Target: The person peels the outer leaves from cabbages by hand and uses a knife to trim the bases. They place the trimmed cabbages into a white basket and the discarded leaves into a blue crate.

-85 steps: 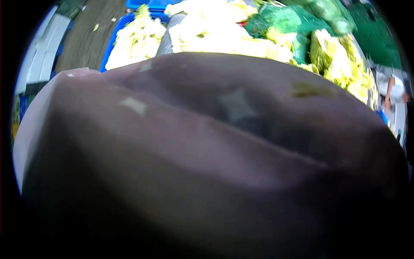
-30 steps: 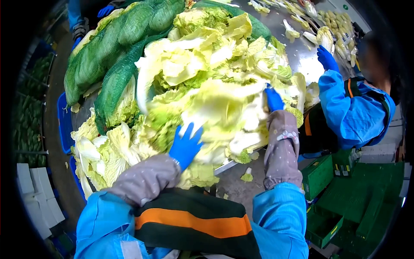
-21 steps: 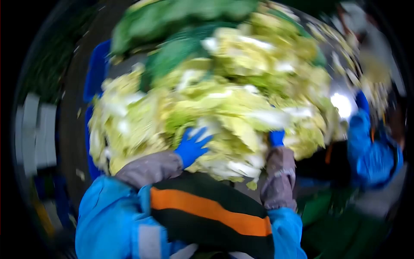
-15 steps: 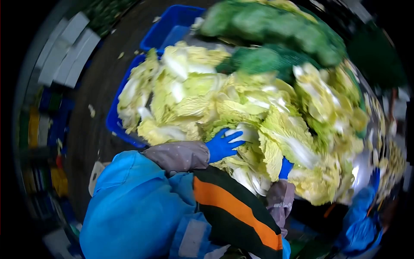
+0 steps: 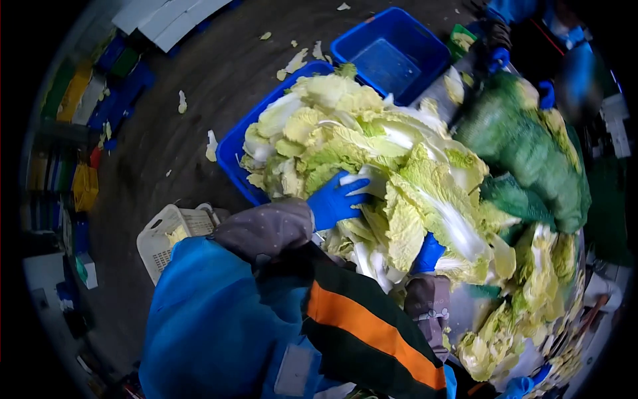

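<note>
My left hand (image 5: 337, 201), in a blue glove, lies against pale cabbage leaves (image 5: 359, 143), its fingers spread apart. On the other side of the near leaves is my right hand (image 5: 428, 255), also blue-gloved; its fingers are hidden behind and under the leaves. Between the two hands, a large leaf with a thick white rib (image 5: 458, 229) tops the heap. The heap fills and overhangs a blue tub (image 5: 231, 149) at its left end.
Behind stands a second blue tub (image 5: 392, 56). A green net sack of cabbages (image 5: 525, 143) lies at right, with another person's gloved hand (image 5: 498, 60) near it. A white basket (image 5: 169, 229) is at left. Leaf scraps (image 5: 211, 146) litter the floor.
My view has turned, and the leaf heap has shifted left with my hands, more over the blue tub. Metal table surface now shows at right. The net sack appears farther right.
</note>
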Demonstrator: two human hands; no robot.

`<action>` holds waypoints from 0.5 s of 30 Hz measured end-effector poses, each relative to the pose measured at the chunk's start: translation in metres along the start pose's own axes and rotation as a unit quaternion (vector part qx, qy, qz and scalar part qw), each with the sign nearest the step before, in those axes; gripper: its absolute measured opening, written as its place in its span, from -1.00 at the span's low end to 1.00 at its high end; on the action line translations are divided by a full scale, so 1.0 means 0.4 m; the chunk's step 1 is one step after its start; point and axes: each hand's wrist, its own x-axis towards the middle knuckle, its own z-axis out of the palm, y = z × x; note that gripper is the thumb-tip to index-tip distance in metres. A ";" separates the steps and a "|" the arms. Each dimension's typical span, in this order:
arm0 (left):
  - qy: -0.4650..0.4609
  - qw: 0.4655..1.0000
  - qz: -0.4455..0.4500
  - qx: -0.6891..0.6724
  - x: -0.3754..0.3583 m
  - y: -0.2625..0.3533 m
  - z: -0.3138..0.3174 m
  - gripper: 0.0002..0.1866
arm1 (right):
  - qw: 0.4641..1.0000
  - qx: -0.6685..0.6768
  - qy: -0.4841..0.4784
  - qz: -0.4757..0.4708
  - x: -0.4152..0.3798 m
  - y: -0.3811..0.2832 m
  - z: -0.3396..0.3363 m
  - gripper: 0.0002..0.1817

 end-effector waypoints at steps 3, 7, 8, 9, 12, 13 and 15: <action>-0.023 0.995 0.004 0.099 0.002 0.011 -0.016 -0.79 | 0.996 0.047 -0.073 0.017 0.025 0.042 0.054 -0.68; 0.035 0.993 -0.106 0.049 -0.043 -0.035 0.091 -0.65 | 0.982 0.172 -0.075 -0.030 0.152 0.028 0.114 -0.60; 0.045 0.991 -0.115 0.045 -0.071 -0.083 0.139 -0.65 | 0.938 0.313 -0.125 0.076 0.192 -0.034 0.096 -0.55; 0.055 0.990 -0.124 0.041 -0.098 -0.131 0.186 -0.65 | 0.932 0.346 -0.094 0.055 0.218 -0.084 0.097 -0.52; 0.021 0.966 -0.244 -0.087 -0.128 -0.200 0.199 -0.67 | 0.941 0.327 -0.070 -0.039 0.308 -0.155 0.209 -0.46; 0.023 0.952 -0.294 -0.080 -0.129 -0.218 0.258 -0.65 | 0.931 0.343 -0.124 -0.019 0.308 -0.147 0.264 -0.46; -0.089 0.925 -0.368 0.022 -0.091 -0.259 0.364 -0.55 | 0.893 0.383 -0.236 0.030 0.337 -0.122 0.399 -0.48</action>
